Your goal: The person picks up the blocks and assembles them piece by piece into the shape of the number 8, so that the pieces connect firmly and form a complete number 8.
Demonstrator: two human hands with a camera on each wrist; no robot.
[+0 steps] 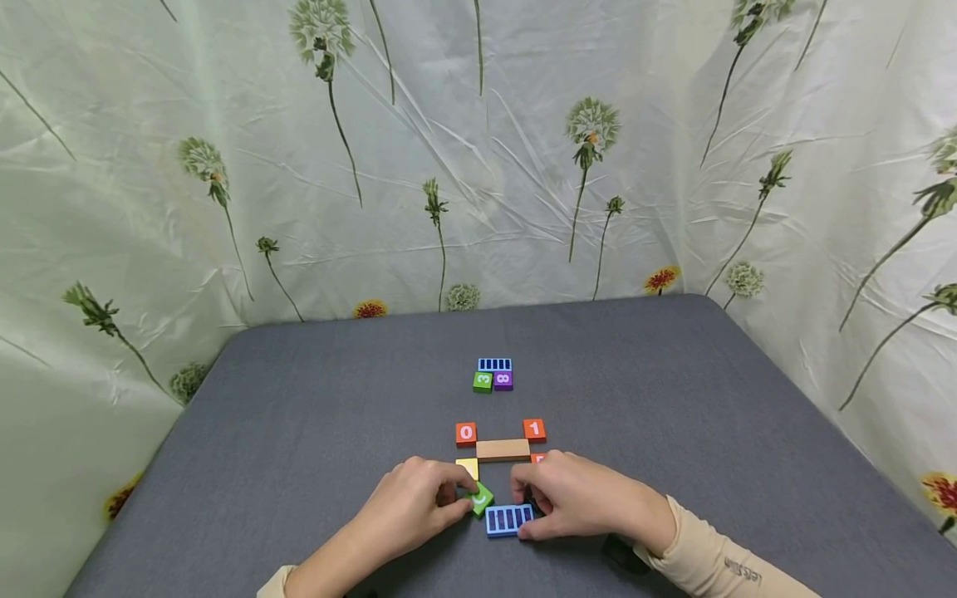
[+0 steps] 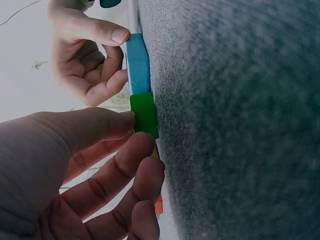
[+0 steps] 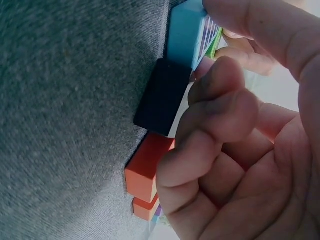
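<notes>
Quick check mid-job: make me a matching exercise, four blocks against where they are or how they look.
1. near green block
2. purple 8 block
3. near blue block
4. plank

A. touched by the right hand
B. tan, no number on top
C. pinched by the left hand
D. beside the green 3 block

Pairs: 1-C, 2-D, 3-A, 4-B
</notes>
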